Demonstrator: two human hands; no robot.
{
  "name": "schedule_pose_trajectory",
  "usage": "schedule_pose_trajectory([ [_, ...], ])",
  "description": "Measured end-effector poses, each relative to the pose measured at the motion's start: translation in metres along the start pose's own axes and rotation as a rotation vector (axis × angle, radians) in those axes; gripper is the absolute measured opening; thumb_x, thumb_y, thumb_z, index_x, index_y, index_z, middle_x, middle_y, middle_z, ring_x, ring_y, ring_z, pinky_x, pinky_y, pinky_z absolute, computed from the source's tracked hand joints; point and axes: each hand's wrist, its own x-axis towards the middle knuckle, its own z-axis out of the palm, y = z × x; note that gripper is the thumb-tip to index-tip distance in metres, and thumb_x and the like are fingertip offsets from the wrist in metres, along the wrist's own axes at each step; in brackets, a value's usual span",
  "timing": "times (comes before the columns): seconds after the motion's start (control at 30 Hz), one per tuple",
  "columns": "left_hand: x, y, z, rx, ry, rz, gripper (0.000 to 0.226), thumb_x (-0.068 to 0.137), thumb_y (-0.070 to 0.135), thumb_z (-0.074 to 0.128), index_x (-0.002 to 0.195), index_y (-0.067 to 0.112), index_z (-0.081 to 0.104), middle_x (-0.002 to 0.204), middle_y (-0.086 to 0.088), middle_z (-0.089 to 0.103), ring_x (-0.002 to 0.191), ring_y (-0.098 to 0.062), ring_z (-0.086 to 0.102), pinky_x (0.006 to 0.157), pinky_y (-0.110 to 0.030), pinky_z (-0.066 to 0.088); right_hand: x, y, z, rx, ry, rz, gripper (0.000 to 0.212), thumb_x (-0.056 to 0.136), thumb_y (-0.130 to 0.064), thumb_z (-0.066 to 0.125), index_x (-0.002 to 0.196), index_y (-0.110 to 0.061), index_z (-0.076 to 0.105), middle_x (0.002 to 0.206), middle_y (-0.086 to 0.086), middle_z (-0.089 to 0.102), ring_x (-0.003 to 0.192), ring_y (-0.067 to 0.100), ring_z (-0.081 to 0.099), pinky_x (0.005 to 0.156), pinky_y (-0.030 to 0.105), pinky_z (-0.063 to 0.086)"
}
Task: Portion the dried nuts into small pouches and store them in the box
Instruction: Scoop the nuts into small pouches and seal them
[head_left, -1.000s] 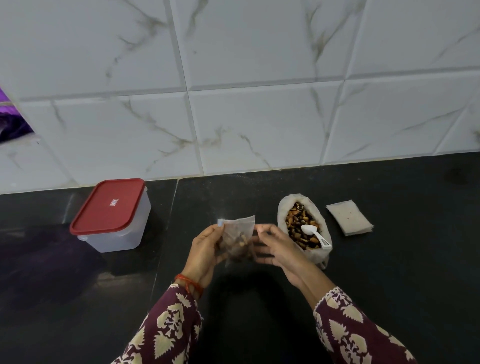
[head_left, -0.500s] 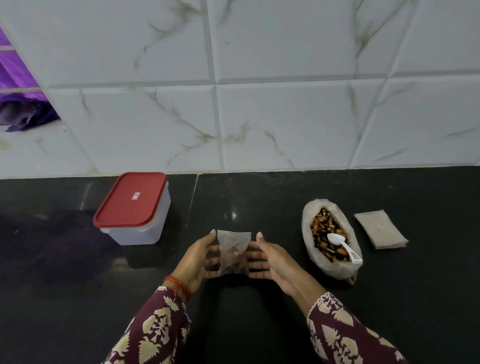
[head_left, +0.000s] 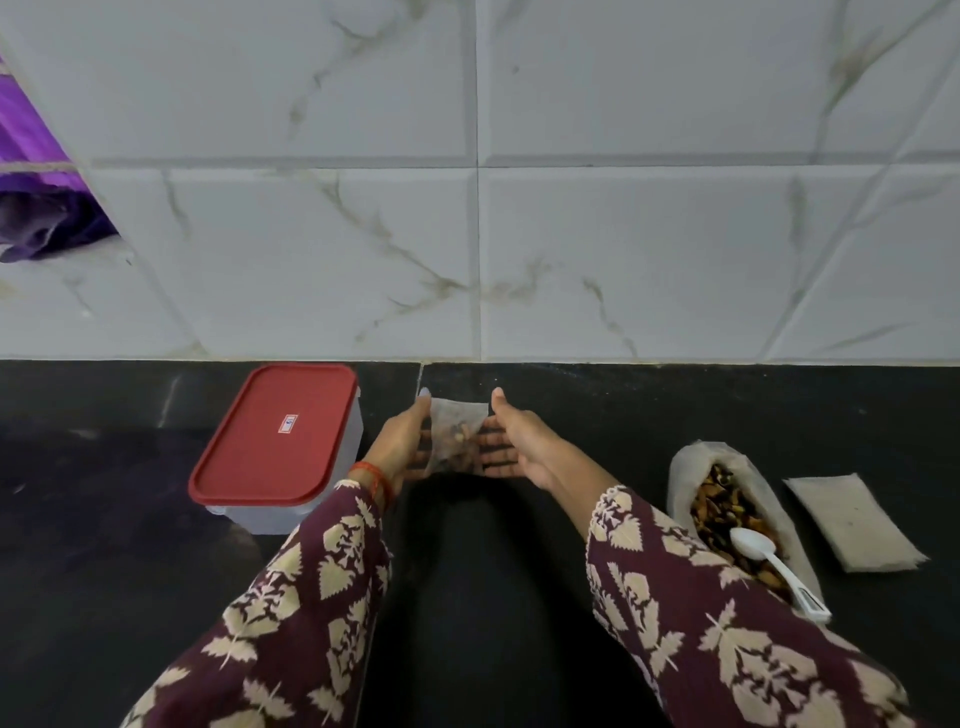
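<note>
A small clear pouch (head_left: 457, 434) with a few nuts in it is held out over the black counter between both hands. My left hand (head_left: 402, 441) supports its left side, thumb at the top corner, fingers straight beneath. My right hand (head_left: 511, 441) does the same on the right side. The storage box (head_left: 278, 447), white with a red lid, stands shut just left of my left hand. The big bag of mixed nuts (head_left: 737, 514) lies open at the right with a white plastic spoon (head_left: 769, 558) resting in it.
A flat stack of empty pouches (head_left: 852, 522) lies right of the nut bag. The black counter (head_left: 493, 571) runs back to a white marble-tiled wall (head_left: 478, 208). Something purple (head_left: 36, 208) shows at the far left edge.
Both hands have carried the pouch away from me toward the wall, and the fingers have spread flat under it. The view has shifted, so the box and bag sit lower in the frame.
</note>
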Motion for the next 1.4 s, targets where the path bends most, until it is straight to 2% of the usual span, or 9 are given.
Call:
schedule_pose_trajectory([
  [0.1,0.03,0.01,0.0,-0.006,0.073,0.011,0.051,0.097,0.056,0.033,0.115,0.012,0.054,0.102,-0.006,0.061,0.087,-0.023,0.06,0.068,-0.031,0.05,0.026,-0.014,0.005,-0.002,0.043,-0.002,0.066,0.096,-0.059,0.028,0.13,-0.006,0.05,0.11,0.012,0.064,0.098,0.027,0.062,0.082,0.038,0.052],
  [0.23,0.061,0.013,-0.004,0.045,0.152,-0.027,0.072,0.092,0.064,0.033,0.131,0.006,0.052,0.125,-0.013,0.058,0.109,-0.031,0.057,0.096,-0.042,0.047,0.053,-0.022,0.009,-0.019,0.074,0.005,0.065,0.097,-0.058,0.026,0.131,-0.007,0.048,0.11,0.011,0.062,0.097,0.027,0.061,0.084,0.037,0.051],
  [0.4,0.071,0.011,-0.005,0.035,0.132,-0.057,0.067,0.094,0.061,0.032,0.127,0.007,0.052,0.115,-0.01,0.059,0.096,-0.026,0.056,0.071,-0.032,0.045,0.068,-0.016,0.008,0.013,0.079,0.022,0.065,0.097,-0.056,0.027,0.134,-0.006,0.047,0.124,0.014,0.06,0.106,0.028,0.06,0.082,0.035,0.051],
  [0.53,0.066,0.007,-0.004,0.134,0.174,-0.007,0.06,0.092,0.062,0.033,0.11,0.012,0.061,0.116,-0.013,0.062,0.106,-0.035,0.058,0.09,-0.043,0.045,0.055,-0.014,0.0,0.044,0.052,0.013,0.061,0.098,-0.052,0.031,0.136,-0.007,0.045,0.131,0.017,0.055,0.115,0.032,0.056,0.088,0.038,0.051],
  [0.6,0.055,0.005,0.0,0.224,0.219,0.081,0.059,0.092,0.06,0.037,0.108,0.01,0.064,0.118,-0.019,0.062,0.112,-0.038,0.057,0.098,-0.046,0.043,0.039,-0.015,-0.007,0.007,0.065,-0.038,0.056,0.098,-0.05,0.035,0.137,-0.01,0.045,0.131,0.014,0.055,0.114,0.03,0.057,0.089,0.038,0.051],
  [0.8,-0.004,-0.004,0.027,0.417,0.223,0.362,0.029,0.096,0.043,0.046,0.109,0.025,0.064,0.104,0.005,0.062,0.094,-0.008,0.054,0.095,-0.031,0.038,-0.034,-0.003,-0.038,-0.212,0.238,-0.371,0.042,0.094,-0.048,0.047,0.129,-0.025,0.053,0.124,-0.003,0.059,0.105,0.01,0.059,0.088,0.028,0.051],
  [1.0,-0.046,-0.012,0.065,0.546,0.16,0.508,0.054,0.092,0.049,0.049,0.136,0.017,0.049,0.134,-0.007,0.052,0.126,-0.022,0.046,0.107,-0.036,0.035,-0.114,0.027,-0.088,-0.44,0.482,-0.612,0.039,0.092,-0.041,0.054,0.128,-0.026,0.057,0.12,-0.006,0.062,0.105,0.002,0.056,0.09,0.017,0.043],
  [1.23,-0.087,-0.026,0.17,0.779,0.005,0.884,0.067,0.089,0.061,0.04,0.143,0.02,0.041,0.147,-0.004,0.039,0.137,-0.02,0.033,0.111,-0.028,0.024,-0.156,0.078,-0.16,-0.952,0.778,-0.726,0.056,0.089,-0.056,0.045,0.134,-0.022,0.052,0.136,0.002,0.052,0.127,0.018,0.045,0.103,0.029,0.035],
  [1.4,-0.085,-0.049,0.238,0.945,-0.047,1.0,0.08,0.082,0.071,0.022,0.144,0.023,0.036,0.15,-0.005,0.035,0.14,-0.025,0.029,0.113,-0.046,0.026,-0.168,0.112,-0.214,-1.116,0.864,-0.703,0.052,0.09,-0.049,0.045,0.133,-0.02,0.053,0.136,0.009,0.053,0.126,0.028,0.048,0.105,0.044,0.038],
])
